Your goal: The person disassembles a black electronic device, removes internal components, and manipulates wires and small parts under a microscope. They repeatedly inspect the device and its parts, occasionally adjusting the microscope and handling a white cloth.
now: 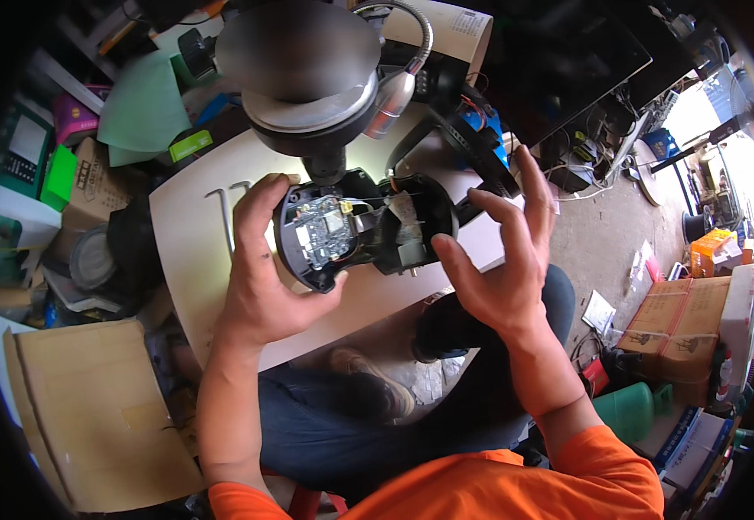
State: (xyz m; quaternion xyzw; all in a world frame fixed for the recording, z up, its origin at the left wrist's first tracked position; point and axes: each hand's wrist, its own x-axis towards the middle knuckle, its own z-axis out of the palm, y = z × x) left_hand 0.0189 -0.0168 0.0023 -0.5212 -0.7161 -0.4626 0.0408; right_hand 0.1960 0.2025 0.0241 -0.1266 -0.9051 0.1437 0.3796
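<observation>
An opened black plastic casing (364, 253) lies in two halves above the white tabletop (188, 251). In its left half sits a green circuit board (325, 232) with metal-covered chips. My left hand (264, 290) is closed round the outer edge of that half, fingers at the top and thumb at the bottom. Thin wires run from the board toward the hollow right half (424, 217), which has a pale crumpled piece inside. My right hand (507, 264) is spread open beside this half; its thumb tip overlaps the rim, and contact is unclear.
Close above the casing hangs a round magnifier or microscope head (307, 113), with a flexible-neck lamp (391, 104) beside it. Bent metal hex keys (223, 217) lie on the tabletop. A cardboard box (91, 416) stands at left, other cartons (680, 321) at right.
</observation>
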